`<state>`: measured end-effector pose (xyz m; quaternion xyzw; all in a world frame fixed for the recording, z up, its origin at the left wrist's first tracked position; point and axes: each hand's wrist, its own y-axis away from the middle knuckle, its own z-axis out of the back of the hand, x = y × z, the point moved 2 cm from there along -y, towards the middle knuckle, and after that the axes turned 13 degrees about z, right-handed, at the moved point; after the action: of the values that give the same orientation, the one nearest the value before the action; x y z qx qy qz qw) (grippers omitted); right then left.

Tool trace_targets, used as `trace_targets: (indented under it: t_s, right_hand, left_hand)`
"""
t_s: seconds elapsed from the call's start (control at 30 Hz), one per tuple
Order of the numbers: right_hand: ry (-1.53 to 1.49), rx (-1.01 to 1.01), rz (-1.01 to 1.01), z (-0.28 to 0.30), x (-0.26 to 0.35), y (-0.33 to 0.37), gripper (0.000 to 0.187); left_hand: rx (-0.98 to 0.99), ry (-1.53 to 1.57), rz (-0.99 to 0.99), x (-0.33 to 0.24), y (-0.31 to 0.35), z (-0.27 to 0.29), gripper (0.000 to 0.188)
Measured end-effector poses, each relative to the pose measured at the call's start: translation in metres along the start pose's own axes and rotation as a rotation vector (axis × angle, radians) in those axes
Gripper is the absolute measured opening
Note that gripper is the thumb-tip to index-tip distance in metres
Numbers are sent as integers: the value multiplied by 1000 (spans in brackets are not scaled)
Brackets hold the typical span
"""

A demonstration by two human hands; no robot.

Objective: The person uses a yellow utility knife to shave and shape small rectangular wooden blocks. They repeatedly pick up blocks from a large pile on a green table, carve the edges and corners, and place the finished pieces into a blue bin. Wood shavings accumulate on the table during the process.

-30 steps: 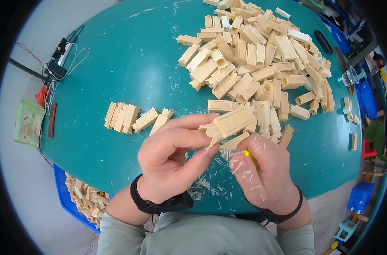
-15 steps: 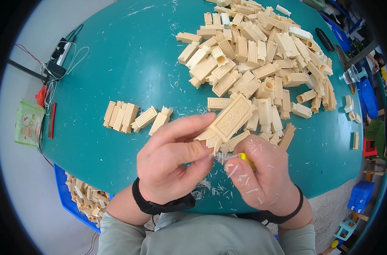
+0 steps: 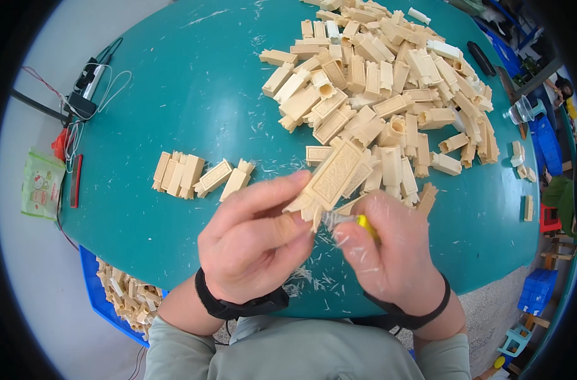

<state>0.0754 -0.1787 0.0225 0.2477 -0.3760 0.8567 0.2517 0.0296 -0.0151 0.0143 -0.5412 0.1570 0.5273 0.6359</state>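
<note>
My left hand [image 3: 253, 237] is closed on a cream, hollow-looking rectangular plastic piece [image 3: 333, 176] with a raised pattern on its face. The piece tilts, its jagged end pointing down toward me. Just right of that end, my right hand [image 3: 390, 253] grips a small cutting tool with a yellow handle [image 3: 366, 228]. Its working tip is blurred among pale shavings at the jagged edge, so contact cannot be made out. Thin shavings also cling to my right fingers. Beneath both hands, more shavings [image 3: 310, 278] lie scattered on the green tabletop [image 3: 174, 240].
A large heap of similar pieces [image 3: 371, 82] covers the far right. Several pieces stand in a short row [image 3: 181, 174] to the left. Below the table's left edge is a blue bin [image 3: 98, 297] of pieces. A power strip [image 3: 92, 82] and clear cup [image 3: 523, 111] sit near opposite edges.
Both hands have shifted slightly left with the piece. My right hand has risen and turned, bringing the tool closer to the jagged end; fewer shavings show on its back.
</note>
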Motion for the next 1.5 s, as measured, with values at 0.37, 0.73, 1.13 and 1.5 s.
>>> trace_targets:
  t_s: [0.37,0.73,1.13,1.5]
  right_hand:
    - [-398,-210,-232,15,-5,0,19]
    - [-393,-337,-252,20,-10,-1,18]
    - [-361,-294,-190,19,-10,-1,17]
    - [-337,-20,-261,12,-2,0,26]
  left_hand:
    - [156,235,536,28,-15,-3,18]
    - [211,-642,7,35,-27,-8,27]
    - [272,-353,310,40,-23,-16,43]
    - [255,639,488,3,-11,-1,37]
